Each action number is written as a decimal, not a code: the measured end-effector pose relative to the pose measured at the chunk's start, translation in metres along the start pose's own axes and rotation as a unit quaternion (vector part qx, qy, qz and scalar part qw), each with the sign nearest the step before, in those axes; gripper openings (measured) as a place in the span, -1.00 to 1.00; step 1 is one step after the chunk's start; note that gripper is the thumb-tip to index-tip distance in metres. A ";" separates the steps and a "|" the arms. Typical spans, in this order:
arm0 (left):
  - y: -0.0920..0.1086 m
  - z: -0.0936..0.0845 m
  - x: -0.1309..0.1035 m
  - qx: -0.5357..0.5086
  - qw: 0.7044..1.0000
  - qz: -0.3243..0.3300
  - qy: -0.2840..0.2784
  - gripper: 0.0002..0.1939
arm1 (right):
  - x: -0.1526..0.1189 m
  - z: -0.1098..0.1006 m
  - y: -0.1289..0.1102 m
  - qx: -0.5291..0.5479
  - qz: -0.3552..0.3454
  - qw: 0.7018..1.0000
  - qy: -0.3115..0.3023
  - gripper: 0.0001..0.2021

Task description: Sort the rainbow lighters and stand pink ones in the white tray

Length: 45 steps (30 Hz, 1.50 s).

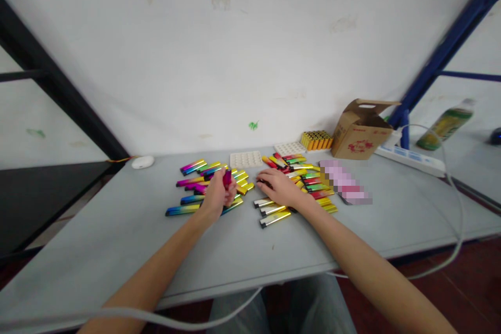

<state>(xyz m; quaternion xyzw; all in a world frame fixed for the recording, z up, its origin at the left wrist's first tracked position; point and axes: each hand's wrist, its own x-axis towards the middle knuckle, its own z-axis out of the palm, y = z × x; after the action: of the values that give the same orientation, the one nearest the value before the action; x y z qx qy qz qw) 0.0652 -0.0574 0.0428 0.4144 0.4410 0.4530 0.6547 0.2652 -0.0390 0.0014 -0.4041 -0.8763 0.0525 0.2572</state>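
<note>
My left hand (216,193) is closed around a magenta lighter (227,178), which stands upright with its top showing above the fingers. Beneath and around that hand lie several shiny lighters in blue, purple and yellow, such as a blue-yellow lighter (183,210). My right hand (279,188) rests low over a second spread of lighters, its fingers curled round the dark end of a lighter (265,183), mostly hidden by the hand. Just in front of it, silver-yellow lighters (275,217) lie side by side with their black tops pointing left.
At the back are two white trays with holes (246,159) and a block of upright orange-yellow lighters (317,140). An open cardboard box (362,130), a power strip (410,160) and a pixelated pink item (344,181) are on the right. A white case (143,162) lies left.
</note>
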 end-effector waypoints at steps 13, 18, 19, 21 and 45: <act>0.003 -0.008 0.002 -0.046 0.996 -0.045 -0.061 -0.38 | 0.000 -0.001 -0.001 0.010 0.004 1.000 -0.002 -0.76; 0.003 -0.008 0.002 -0.054 0.995 -0.038 -0.078 -0.38 | -0.001 -0.002 -0.002 0.001 0.005 1.000 -0.004 -0.74; 0.002 -0.008 0.002 -0.055 0.995 -0.035 -0.076 -0.39 | -0.001 -0.002 -0.002 0.001 0.005 1.000 -0.004 -0.74; 0.001 -0.007 0.002 -0.053 0.996 -0.026 -0.067 -0.41 | -0.001 -0.002 -0.002 0.004 0.005 1.000 -0.004 -0.75; -0.002 -0.006 0.002 -0.061 0.996 -0.013 -0.063 -0.48 | 0.000 -0.003 -0.004 0.005 -0.001 1.000 -0.005 -0.76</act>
<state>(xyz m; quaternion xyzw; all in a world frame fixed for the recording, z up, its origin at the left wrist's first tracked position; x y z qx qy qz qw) 0.0607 -0.0548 0.0390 0.3957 0.3752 0.4436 0.7112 0.2639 -0.0422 0.0058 -0.4013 -0.8777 0.0584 0.2551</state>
